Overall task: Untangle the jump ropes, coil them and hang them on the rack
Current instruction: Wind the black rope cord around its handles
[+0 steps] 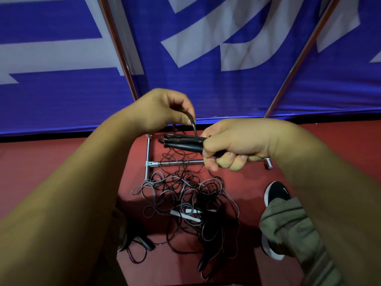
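1. The right hand (pixel 233 145) is clenched round a black handle (pixel 181 147), which sticks out of the fist toward 9 o'clock.
2. Flat loops of dark rope (pixel 193 125) lie along the top of the handle, held in the same fist.
3. The left hand (pixel 162 109), at 10 o'clock from the right hand, pinches one loop of that rope between thumb and fingertips. The loop arches down to the bundle.
4. Thin strands hang from the bundle toward 6 o'clock, crossing the rack (pixel 175 163), whose chrome base bars lie on the floor (pixel 61 157) just below the hands.
5. At 6 o'clock from the rack, a pile (pixel 185 195) of tangled grey and black ropes lies on the red floor, with white handles (pixel 185 215) in its middle.
6. A black shoe (pixel 277 191) stands at 3 o'clock from the pile, near it but apart.
7. Two slanted poles (pixel 118 50) rise toward 11 and 1 o'clock in front of a blue and white banner (pixel 206 89).
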Available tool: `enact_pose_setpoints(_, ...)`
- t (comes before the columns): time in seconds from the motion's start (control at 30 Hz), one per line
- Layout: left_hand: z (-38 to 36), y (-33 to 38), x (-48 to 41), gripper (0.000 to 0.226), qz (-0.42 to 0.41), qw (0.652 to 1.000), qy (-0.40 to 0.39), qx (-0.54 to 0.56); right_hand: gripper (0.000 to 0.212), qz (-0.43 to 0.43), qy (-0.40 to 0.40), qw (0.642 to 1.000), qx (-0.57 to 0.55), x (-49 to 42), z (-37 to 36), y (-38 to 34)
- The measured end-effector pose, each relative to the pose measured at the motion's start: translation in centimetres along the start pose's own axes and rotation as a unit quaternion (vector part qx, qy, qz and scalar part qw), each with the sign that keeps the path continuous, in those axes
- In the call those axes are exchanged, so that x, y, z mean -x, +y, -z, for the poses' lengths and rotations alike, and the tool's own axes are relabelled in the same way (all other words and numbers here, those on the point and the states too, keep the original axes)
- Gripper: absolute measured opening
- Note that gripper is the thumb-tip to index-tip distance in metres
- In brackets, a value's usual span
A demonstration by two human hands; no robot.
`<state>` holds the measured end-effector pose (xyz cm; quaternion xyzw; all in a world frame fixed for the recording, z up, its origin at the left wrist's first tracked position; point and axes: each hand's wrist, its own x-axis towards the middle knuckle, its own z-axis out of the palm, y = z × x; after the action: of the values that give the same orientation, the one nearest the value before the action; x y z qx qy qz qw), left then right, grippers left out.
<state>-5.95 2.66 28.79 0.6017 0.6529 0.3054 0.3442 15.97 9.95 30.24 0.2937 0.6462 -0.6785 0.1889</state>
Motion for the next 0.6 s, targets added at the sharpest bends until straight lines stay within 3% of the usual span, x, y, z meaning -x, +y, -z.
enact_pose_setpoints(0.13, -0.2, 1.4, -0.1, 0.015, -0.029, 1.0, 0.004, 0.001, 0.02, -0.038, -0.011, 0.999, 0.001, -0.7, 0.1, 0.6)
enact_pose_setpoints(0.27, -0.3, 2.1, 0.0, 0.017, -0.052, 0.999, -0.003, -0.002, 0.01, -0.05, 0.012, 0.998, 0.022, -1.0, 0.0, 0.6)
enact_pose_setpoints(0.47, 0.5, 2.7, 0.9, 0.017, -0.013, 0.996, -0.042, -0.073, 0.016, -0.035, 0.123, 0.992, 0.0, -2.7, 1.0, 1.4)
enact_pose_setpoints(0.6, 0.4, 2.3, 1.0, 0.007, 0.008, 0.991, -0.021, -0.132, 0.011, -0.008, 0.126, 0.991, 0.045, -2.8, 0.8, 1.3)
